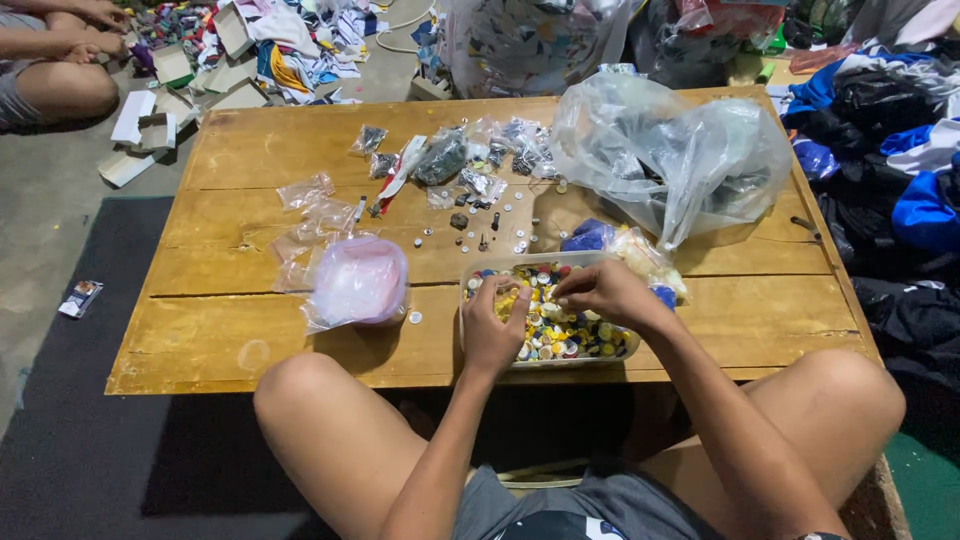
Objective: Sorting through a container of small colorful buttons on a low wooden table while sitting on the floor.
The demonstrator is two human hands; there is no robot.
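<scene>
A clear plastic container (468, 300) full of mixed coloured buttons (560, 335) sits near the front edge of a low wooden table (240, 330). My left hand (492, 325) rests inside the container's left side, fingers curled down into the buttons. My right hand (600, 290) hovers over the container's upper right part, its fingertips pinched together among the buttons. Whether either hand holds a button is too small to tell.
A pink-lidded tub in a plastic bag (357, 283) lies left of the container. Small zip bags and loose buttons (470, 180) are scattered mid-table. A large crumpled clear bag (670, 160) sits at back right. Clothes (900, 150) pile up right. Another person's legs (50, 70) are at far left.
</scene>
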